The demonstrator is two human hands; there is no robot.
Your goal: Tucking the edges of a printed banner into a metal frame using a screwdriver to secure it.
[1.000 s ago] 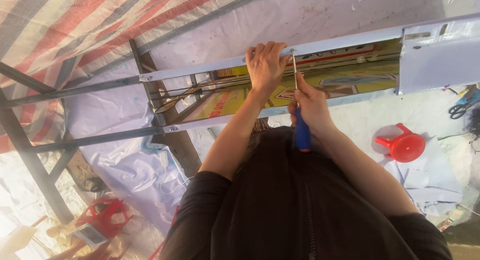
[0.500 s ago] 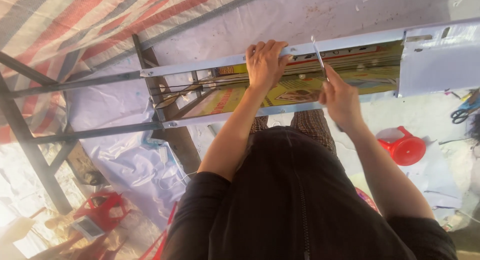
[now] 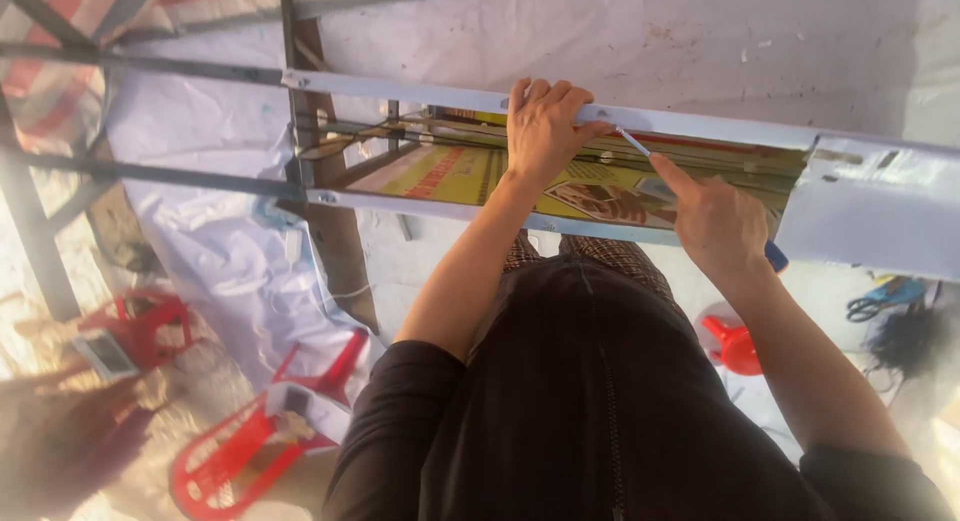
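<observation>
**Hands on a metal frame, screwdriver at the top rail**

Left hand: fingers curled over the pale metal rail, clamped on it, likely bracing the frame. Right hand: fingers wrapped tight on a screwdriver, blue handle end poking out below the palm, thin shaft angled up-left, tip at the rail just right of the left hand. Forefinger lies along the shaft, probably to steer it. Below the rail, inside the frame, a flat yellow-green printed sign with red lettering. Right of the rail, a plain pale panel. Well below the rail, red plastic stools on the ground.
</observation>
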